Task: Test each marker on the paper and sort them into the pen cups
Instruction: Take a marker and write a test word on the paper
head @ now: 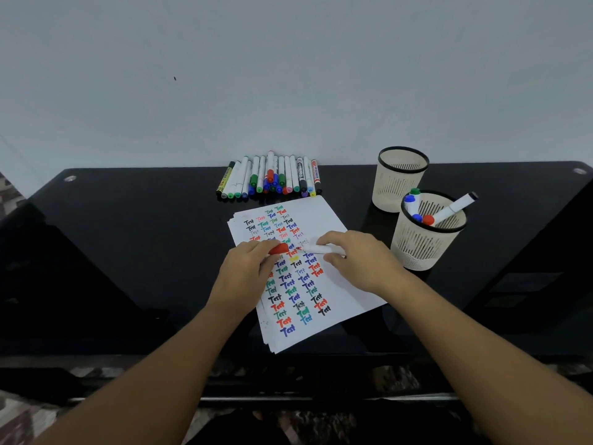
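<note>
Over the stack of paper (327, 220) on the black worktop (128, 236), the left hand (247, 268) pinches a red cap (278, 248) while the right hand (356, 258) grips the white marker (321, 249), its red tip bared and seemingly just off the sheet. Untested markers (272, 176) lie in a row behind. The nearer pen cup (423, 242) holds several; the farther cup (398, 184) looks empty

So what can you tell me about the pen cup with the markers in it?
The nearer pen cup is cream plastic with slotted sides, a fine mesh base and a black rim. It stands upright on the black table, right of the paper, just in front of an identical cup. Several capped markers lean inside. Neither hand touches it.
</note>
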Tool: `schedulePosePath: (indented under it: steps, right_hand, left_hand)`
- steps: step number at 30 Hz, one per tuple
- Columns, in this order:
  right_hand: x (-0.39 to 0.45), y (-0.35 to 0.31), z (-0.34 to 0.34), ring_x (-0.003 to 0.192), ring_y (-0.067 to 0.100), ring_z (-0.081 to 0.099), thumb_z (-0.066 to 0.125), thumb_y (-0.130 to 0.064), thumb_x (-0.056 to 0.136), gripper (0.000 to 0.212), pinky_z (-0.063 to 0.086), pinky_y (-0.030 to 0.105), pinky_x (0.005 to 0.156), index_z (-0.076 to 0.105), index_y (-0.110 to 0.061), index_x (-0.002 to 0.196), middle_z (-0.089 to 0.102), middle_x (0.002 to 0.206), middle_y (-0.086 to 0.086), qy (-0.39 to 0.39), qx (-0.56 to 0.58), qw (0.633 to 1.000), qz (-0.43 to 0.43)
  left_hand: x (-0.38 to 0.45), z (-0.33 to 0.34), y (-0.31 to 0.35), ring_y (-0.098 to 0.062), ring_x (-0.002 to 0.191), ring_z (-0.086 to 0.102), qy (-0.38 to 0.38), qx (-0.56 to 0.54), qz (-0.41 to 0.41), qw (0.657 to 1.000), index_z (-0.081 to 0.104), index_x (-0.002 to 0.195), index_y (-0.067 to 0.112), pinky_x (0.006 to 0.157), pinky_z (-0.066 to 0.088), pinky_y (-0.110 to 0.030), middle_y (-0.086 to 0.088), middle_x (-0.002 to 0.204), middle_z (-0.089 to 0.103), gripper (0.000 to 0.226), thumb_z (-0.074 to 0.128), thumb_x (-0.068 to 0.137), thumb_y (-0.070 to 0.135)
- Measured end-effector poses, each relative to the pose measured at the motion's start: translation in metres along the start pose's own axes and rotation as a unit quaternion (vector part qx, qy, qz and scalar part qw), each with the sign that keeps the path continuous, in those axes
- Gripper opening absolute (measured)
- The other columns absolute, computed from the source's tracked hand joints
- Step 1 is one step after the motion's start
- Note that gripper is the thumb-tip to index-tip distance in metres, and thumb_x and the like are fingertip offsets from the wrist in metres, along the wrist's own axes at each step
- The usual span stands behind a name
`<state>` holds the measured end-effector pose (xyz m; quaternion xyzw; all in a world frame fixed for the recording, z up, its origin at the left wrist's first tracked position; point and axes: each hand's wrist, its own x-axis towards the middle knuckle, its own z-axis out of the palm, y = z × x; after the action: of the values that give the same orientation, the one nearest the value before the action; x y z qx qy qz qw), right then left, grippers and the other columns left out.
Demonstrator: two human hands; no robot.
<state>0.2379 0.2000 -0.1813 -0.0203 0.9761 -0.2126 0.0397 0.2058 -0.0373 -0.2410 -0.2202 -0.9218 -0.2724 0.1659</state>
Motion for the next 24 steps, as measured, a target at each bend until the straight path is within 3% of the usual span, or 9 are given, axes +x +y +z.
schedulePosePath:
  steps: [4, 13, 16, 19, 22, 24]
  right_hand:
    - [0.007, 0.0, 0.005, 0.099, 0.016, 0.061, 0.059, -0.037, 0.105, 0.029, 0.052, 0.051, 0.097, 0.06, -0.046, 0.132, 0.066, 0.115, -0.005, 0.01, -0.004, 1.0, -0.023]
    - [0.013, -0.011, 0.017, 0.1, 0.013, 0.058, 0.052, -0.038, 0.108, 0.027, 0.038, 0.046, 0.102, 0.057, -0.046, 0.133, 0.064, 0.114, -0.011, 0.039, -0.036, 0.994, -0.093]
    - [0.01, -0.011, 0.016, 0.102, 0.009, 0.057, 0.048, -0.044, 0.108, 0.031, 0.03, 0.046, 0.11, 0.048, -0.043, 0.138, 0.065, 0.122, -0.012, 0.045, -0.085, 0.988, -0.117]
    - [0.007, -0.016, 0.012, 0.117, 0.016, 0.059, 0.042, -0.052, 0.108, 0.045, 0.023, 0.045, 0.115, 0.033, -0.038, 0.15, 0.063, 0.137, -0.007, 0.017, -0.129, 0.981, -0.145]
    - [0.009, -0.018, 0.012, 0.114, 0.022, 0.062, 0.039, -0.043, 0.11, 0.052, 0.034, 0.04, 0.107, 0.02, -0.035, 0.158, 0.06, 0.143, -0.001, 0.02, -0.12, 0.979, -0.166]
    - [0.011, -0.016, 0.011, 0.098, 0.018, 0.064, 0.039, -0.039, 0.11, 0.058, 0.047, 0.036, 0.089, 0.01, -0.038, 0.161, 0.059, 0.141, 0.002, 0.021, -0.085, 0.983, -0.161]
  left_hand:
    - [-0.001, 0.0, 0.001, -0.021, 0.105, 0.063, 0.006, 0.007, 0.026, 1.0, 0.067, 0.131, 0.015, 0.093, 0.046, -0.033, -0.002, 0.119, 0.071, 0.031, 0.064, 0.1, 0.022]
    - [-0.004, -0.002, 0.004, -0.021, 0.098, 0.065, 0.023, 0.014, 0.072, 0.997, 0.069, 0.127, 0.011, 0.084, 0.049, -0.031, -0.004, 0.114, 0.072, 0.03, 0.068, 0.097, 0.015]
    - [-0.004, -0.003, 0.005, -0.022, 0.097, 0.066, 0.028, 0.01, 0.08, 0.996, 0.069, 0.126, 0.01, 0.084, 0.048, -0.03, -0.004, 0.112, 0.073, 0.031, 0.07, 0.096, 0.015]
    - [-0.006, -0.004, 0.009, -0.022, 0.096, 0.067, 0.026, 0.003, 0.089, 0.996, 0.066, 0.131, 0.013, 0.081, 0.052, -0.031, -0.004, 0.11, 0.074, 0.037, 0.072, 0.094, 0.017]
    - [-0.006, -0.006, 0.011, -0.018, 0.112, 0.059, -0.011, -0.026, -0.001, 1.0, 0.044, 0.152, 0.027, 0.088, 0.043, -0.026, 0.002, 0.125, 0.067, 0.059, 0.065, 0.098, 0.036]
    - [-0.003, -0.006, 0.01, -0.015, 0.124, 0.051, -0.038, -0.038, -0.05, 0.997, 0.03, 0.158, 0.032, 0.095, 0.036, -0.024, 0.005, 0.136, 0.06, 0.07, 0.063, 0.097, 0.046]
